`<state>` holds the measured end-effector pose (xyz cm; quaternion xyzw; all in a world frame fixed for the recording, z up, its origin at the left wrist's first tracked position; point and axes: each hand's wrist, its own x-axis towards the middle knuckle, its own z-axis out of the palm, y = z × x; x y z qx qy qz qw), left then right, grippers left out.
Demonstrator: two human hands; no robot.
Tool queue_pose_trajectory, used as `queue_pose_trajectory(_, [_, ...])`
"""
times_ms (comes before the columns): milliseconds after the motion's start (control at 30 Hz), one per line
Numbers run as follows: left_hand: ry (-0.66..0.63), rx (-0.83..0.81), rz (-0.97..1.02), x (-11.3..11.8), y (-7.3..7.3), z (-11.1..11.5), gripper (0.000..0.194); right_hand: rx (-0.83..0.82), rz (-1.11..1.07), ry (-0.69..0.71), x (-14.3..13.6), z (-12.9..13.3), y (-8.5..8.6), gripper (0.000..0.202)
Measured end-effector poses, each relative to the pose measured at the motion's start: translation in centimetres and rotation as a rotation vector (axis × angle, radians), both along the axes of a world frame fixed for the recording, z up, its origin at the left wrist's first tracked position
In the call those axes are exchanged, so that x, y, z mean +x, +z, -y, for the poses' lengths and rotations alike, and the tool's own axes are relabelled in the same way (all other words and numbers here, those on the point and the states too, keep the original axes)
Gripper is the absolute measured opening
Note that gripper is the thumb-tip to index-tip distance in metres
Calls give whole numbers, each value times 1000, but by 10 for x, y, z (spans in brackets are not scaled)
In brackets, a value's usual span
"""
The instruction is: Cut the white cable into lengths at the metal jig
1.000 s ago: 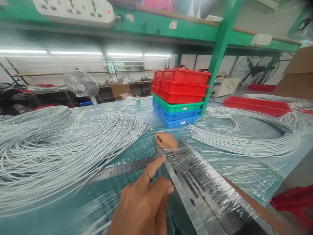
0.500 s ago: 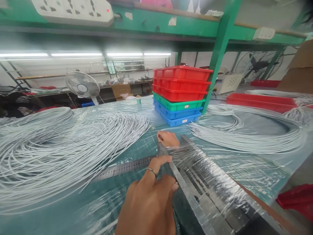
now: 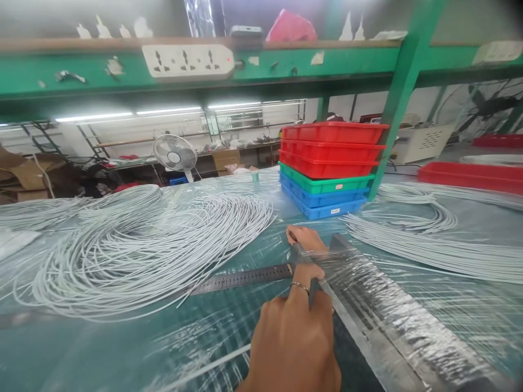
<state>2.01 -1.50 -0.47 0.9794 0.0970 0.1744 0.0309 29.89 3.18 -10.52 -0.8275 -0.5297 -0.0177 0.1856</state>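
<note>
A long metal frame (image 3: pixel 368 321) with clear plastic film stretched over it runs from the lower right towards the middle. My left hand (image 3: pixel 296 332), wearing a ring, is closed at its near rail, the index finger lying on the edge and the other fingers curled against the side. At the frame's far end my right hand (image 3: pixel 307 238) is closed, fingers curled; whatever they hold is hidden. A steel ruler (image 3: pixel 241 279) lies flat on the table, one end close to the hands. A single white strand (image 3: pixel 208 369) runs towards my left hand, its end hidden there.
Large coils of white wire (image 3: pixel 163 256) cover the left of the film-covered table (image 3: pixel 122 354); another coil (image 3: pixel 425 256) lies right. Stacked red, green and blue trays (image 3: pixel 327 185) stand ahead beside a green post (image 3: pixel 404 92). A power strip (image 3: pixel 188 61) is fixed to the shelf edge.
The view has turned left and tilted up, so things appear shifted right and lower. Both hands stay at the metal frame in nearly the same grip.
</note>
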Motion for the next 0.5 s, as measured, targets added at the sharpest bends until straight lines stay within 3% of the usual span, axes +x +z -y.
queue_pose_trajectory(167, [13,13,-5,4,-10,-1,25,-36,-43,-9,1,-4,-1,9])
queue_pose_trajectory(267, [-38,3,29,5,-7,-3,24,-31,-46,-16,2,-5,-4,8])
queue_pose_trajectory(500, [-7,53,-306,10,9,-2,41,1,-40,-5,7,-7,-13,9])
